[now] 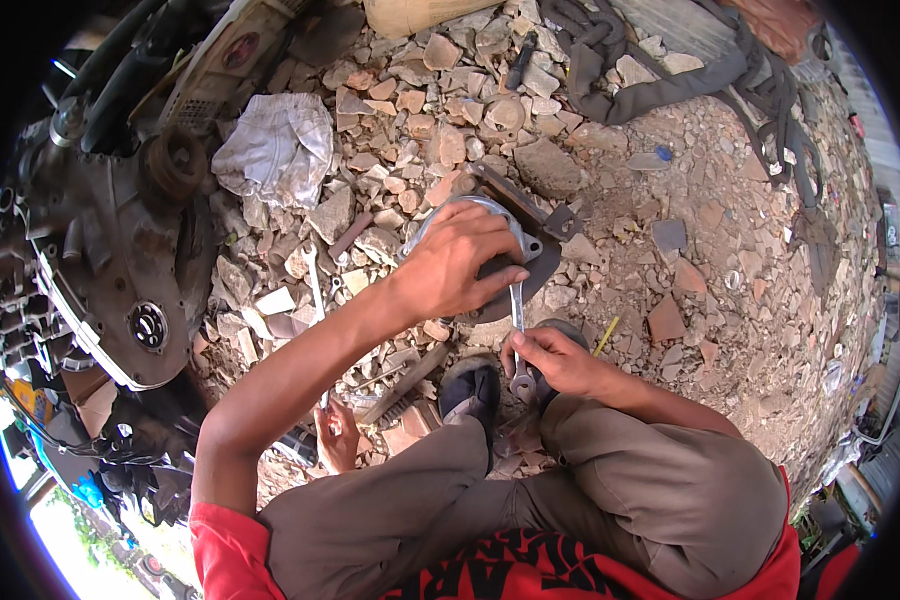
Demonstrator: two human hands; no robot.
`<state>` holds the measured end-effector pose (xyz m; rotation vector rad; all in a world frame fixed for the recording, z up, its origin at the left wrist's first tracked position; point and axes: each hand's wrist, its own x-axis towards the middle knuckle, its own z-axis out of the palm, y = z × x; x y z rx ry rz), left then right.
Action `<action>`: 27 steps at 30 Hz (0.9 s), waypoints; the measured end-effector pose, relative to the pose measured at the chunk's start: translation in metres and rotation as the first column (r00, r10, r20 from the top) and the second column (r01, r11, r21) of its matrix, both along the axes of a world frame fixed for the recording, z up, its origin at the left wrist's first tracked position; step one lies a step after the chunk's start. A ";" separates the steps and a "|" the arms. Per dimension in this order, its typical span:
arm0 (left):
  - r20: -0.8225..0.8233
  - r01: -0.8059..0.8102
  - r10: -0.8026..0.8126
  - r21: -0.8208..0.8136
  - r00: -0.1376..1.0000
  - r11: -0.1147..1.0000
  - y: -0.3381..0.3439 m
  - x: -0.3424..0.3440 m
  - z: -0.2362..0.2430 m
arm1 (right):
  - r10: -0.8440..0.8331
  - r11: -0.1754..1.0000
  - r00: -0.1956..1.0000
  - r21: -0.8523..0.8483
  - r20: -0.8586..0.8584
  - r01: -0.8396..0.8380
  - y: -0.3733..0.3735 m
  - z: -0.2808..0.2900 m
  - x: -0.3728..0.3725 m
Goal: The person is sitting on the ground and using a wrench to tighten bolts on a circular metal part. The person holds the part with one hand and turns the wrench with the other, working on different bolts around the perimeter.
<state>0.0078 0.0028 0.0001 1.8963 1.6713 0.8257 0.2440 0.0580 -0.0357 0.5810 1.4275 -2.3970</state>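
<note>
My left hand (462, 258) curls over a round, silvery metal car part (523, 238), its fingers bent around the top edge; the palm hides much of the part. A dark bracket (560, 222) projects at the part's far right side. My right hand (555, 360) grips a combination wrench (518, 312) near its lower open end (523, 388). The wrench's upper end reaches the part beside my left thumb and is partly hidden there. Beneath my left forearm, another person's hand (338, 437) is closed around the bottom of what looks like a second wrench (314, 275).
A large, greasy engine (120, 265) stands on the left. A whitish cloth (275, 150) lies beside it on broken stone and brick rubble (630, 280). Black webbing (660, 95) sprawls at the far right. A dark-handled tool (521, 60) lies beyond the part. My shoe (470, 392) is close to my right hand.
</note>
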 end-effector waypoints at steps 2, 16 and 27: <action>-0.006 0.003 -0.003 0.005 1.000 1.000 -0.001 -0.001 -0.001 | -0.011 1.000 1.000 0.018 0.003 0.011 0.000 -0.001 0.000; 0.001 -0.004 0.004 0.059 1.000 0.998 -0.002 0.001 -0.004 | 0.043 0.988 0.999 0.150 -0.027 -0.038 0.006 -0.008 0.002; -0.040 0.009 -0.008 0.028 0.999 1.000 -0.002 -0.001 -0.004 | 0.313 0.906 0.948 0.282 0.062 -0.317 0.118 0.020 -0.005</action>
